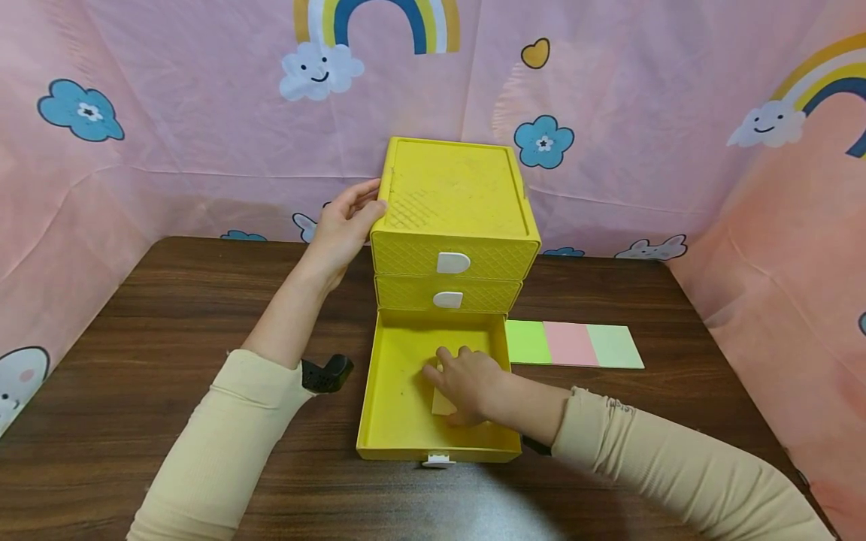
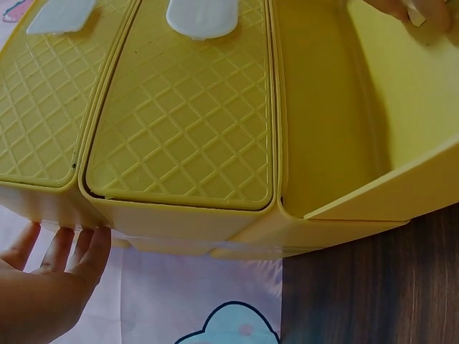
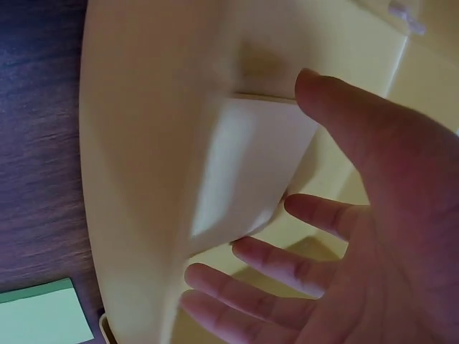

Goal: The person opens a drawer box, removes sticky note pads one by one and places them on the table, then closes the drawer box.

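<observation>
A yellow plastic drawer cabinet (image 1: 453, 188) with white tabs stands on the table, its bottom drawer (image 1: 399, 406) pulled out. My left hand (image 1: 345, 233) rests against the cabinet's left side near the top; in the left wrist view its fingertips (image 2: 100, 240) touch the wall. Inside the drawer, my right hand (image 1: 470, 383) is spread over a pale yellow sticky note pad (image 3: 251, 158). In the right wrist view, the thumb is at one corner of the pad and the outstretched fingers (image 3: 265, 261) are along its lower edge. The hand partly covers the pad in the head view.
Right of the drawer, a bright green pad (image 1: 528, 342), a pink pad (image 1: 571, 344) and a pale green pad (image 1: 616, 346) lie in a row on the dark wooden table (image 1: 203, 300). Pink patterned cloth (image 1: 223, 120) hangs behind and at both sides.
</observation>
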Demonstrator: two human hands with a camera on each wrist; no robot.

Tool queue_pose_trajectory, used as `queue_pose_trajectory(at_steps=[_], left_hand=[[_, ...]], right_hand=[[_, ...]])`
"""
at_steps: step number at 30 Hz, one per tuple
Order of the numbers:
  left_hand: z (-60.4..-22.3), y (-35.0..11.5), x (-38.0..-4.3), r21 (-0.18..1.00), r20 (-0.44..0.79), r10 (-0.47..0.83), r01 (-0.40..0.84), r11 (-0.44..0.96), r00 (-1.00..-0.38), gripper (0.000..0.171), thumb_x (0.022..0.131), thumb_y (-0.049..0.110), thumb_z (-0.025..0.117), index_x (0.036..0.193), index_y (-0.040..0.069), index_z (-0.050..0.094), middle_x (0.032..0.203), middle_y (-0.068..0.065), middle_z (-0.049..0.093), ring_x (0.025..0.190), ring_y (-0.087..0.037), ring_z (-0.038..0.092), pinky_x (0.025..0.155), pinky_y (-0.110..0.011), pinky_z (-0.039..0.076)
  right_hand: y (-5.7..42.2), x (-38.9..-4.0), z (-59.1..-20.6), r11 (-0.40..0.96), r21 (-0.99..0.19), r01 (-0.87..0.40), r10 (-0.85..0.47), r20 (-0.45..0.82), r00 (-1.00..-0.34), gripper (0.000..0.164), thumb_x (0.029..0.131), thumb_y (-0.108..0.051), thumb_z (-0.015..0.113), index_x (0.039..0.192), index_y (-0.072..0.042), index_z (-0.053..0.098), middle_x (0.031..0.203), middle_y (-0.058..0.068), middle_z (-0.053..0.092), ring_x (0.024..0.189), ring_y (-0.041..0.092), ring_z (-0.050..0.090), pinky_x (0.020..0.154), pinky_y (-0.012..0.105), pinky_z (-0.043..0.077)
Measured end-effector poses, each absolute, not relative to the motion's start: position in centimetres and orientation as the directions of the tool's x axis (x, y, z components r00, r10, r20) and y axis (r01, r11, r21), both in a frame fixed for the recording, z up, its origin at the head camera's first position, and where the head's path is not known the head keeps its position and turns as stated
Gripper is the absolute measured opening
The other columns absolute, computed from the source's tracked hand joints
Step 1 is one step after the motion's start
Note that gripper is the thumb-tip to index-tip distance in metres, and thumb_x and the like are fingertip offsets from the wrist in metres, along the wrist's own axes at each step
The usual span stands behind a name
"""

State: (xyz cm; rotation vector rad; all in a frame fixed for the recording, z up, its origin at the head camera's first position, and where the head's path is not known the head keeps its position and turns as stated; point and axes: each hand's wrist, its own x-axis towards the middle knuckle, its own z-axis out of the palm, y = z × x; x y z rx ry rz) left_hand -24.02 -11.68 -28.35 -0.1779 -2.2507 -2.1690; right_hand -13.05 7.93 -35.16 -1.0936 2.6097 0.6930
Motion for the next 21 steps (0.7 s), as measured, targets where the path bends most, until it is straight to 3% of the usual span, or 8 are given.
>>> queue_pose_trajectory(at_steps=[12, 21], left_hand=[[-28.3, -11.7, -24.0, 0.993, 0.095, 0.080, 0.099, 0.057, -0.992, 0.047, 0.094, 0.023, 0.051, 0.139, 0.019, 0.040, 0.138, -0.005, 0.044, 0.113, -0.017, 0.049, 0.090, -0.030, 0.045], [-28.4, -11.7, -24.0, 0.993, 0.091, 0.080, 0.096, 0.061, -0.993, 0.048, 0.094, 0.025, 0.051, 0.140, 0.019, 0.040, 0.138, -0.005, 0.043, 0.113, -0.017, 0.049, 0.093, -0.032, 0.044]], right_hand=[[8.5, -12.6, -35.8, 0.606, 0.363, -0.708, -0.630, -0.325, -0.705, 0.068, 0.074, -0.056, 0.067, 0.122, -0.019, 0.037, 0.113, 0.005, 0.043, 0.072, 0.019, 0.055, 0.052, 0.022, 0.048], [9.1, -13.0, -36.2, 0.634, 0.292, -0.717, -0.636, -0.332, -0.697, 0.071, 0.074, -0.050, 0.071, 0.128, -0.021, 0.034, 0.121, 0.006, 0.041, 0.088, 0.023, 0.057, 0.052, 0.023, 0.050]])
